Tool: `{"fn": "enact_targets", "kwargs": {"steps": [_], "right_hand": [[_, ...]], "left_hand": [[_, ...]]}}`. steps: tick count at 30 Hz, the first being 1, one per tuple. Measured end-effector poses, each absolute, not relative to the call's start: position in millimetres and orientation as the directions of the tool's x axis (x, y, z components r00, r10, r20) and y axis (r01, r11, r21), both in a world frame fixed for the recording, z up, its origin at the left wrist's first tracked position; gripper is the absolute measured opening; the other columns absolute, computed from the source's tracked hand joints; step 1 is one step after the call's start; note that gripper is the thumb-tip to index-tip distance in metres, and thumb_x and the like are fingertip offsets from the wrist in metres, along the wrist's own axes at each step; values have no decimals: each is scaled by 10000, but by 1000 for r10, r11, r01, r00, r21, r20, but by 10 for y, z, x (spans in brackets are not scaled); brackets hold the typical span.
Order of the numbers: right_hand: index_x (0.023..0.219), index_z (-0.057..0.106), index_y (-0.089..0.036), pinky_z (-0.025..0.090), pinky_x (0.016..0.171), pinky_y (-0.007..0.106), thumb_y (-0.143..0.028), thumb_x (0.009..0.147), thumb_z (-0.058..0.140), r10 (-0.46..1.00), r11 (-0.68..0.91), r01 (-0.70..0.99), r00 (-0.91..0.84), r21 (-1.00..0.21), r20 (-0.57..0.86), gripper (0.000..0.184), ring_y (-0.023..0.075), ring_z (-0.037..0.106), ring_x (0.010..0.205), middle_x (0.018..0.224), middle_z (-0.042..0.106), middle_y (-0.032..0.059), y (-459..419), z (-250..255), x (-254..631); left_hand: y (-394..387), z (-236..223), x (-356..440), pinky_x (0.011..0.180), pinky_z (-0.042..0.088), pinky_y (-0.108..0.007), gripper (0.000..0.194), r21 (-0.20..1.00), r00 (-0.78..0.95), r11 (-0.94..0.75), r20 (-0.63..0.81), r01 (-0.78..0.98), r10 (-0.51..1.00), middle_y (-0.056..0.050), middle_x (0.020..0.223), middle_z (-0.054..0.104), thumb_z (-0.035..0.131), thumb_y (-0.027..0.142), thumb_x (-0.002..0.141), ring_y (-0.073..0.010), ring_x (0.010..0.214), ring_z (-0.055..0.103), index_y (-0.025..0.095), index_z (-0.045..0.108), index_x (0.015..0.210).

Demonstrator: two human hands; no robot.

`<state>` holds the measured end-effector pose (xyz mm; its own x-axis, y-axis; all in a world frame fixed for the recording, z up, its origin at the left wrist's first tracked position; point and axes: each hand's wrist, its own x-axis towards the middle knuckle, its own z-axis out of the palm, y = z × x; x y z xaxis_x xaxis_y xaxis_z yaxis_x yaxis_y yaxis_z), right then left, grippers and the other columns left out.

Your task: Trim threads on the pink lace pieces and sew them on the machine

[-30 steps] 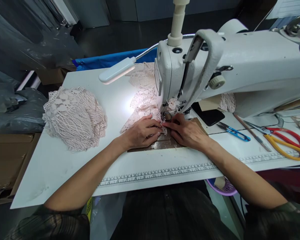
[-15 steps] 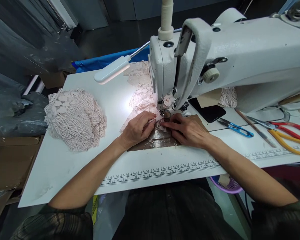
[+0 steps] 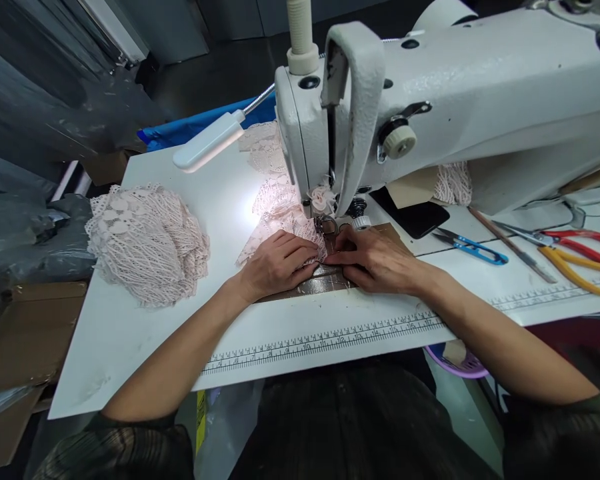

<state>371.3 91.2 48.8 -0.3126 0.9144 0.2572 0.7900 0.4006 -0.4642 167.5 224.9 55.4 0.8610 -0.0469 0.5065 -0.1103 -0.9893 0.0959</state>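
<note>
Because the white table runs under everything, both the work and the tools sit within reach of the person at its near edge. The sewing machine fills the right side, its head over the spot where the hands meet. At the left lies a pile of lace, set apart, probably so that it stays clear of the stitching area. The lace piece spreads left of the machine's head, its near edge running under the fingers beside the presser foot; beneath the hands is a shiny brown sheet, perhaps there to let fabric slide. The left hand rests palm down, fingers together over the lace, seemingly to flatten it; whether it pinches any cannot be told. The right hand is bent narrow, index fingertip at the lace's edge, apparently to guide it near the foot, though its grip is hidden. The lamp leans in from behind, throwing light on the lace. Off to the right, red-and-yellow shears, a black phone-like slab and small blue snips lie clear of both hands.
</note>
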Motion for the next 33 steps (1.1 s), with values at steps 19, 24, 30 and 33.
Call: {"fn": "enact_targets", "kwargs": {"steps": [19,24,30,33], "right_hand": [[1110,725,-258,448,857,413,-181,843,536,912,405,787,-306,-466,275,336,236,551,976,1073,599,108,923,497,3724],[1123,710,-235,483,841,328,-173,853,511,936,347,685,-214,-641,278,340,174,609,902,1065,647,70,944,532,3774],[1126,701,-168,494,834,303,-142,858,468,932,308,739,-106,-599,347,356,171,626,882,992,692,69,958,469,3742],[1105,710,-168,503,835,308,-131,853,464,913,343,755,-128,-559,388,354,174,623,890,969,686,69,958,444,3728]], "left_hand": [[2237,541,1663,735,490,-303,86,66,881,-991,468,-113,-69,-46,951,723,575,171,904,-135,789,645,169,656,929],[2228,527,1660,733,486,-309,93,100,882,-990,469,-96,-38,-42,940,724,578,188,904,-140,798,654,174,670,907],[2224,510,1654,704,477,-303,101,100,870,-990,492,-101,-39,-39,906,726,584,186,904,-136,771,650,161,680,887],[2222,496,1649,709,481,-304,120,105,871,-990,490,-94,-31,-34,909,728,573,190,912,-133,770,652,167,686,878]]}}
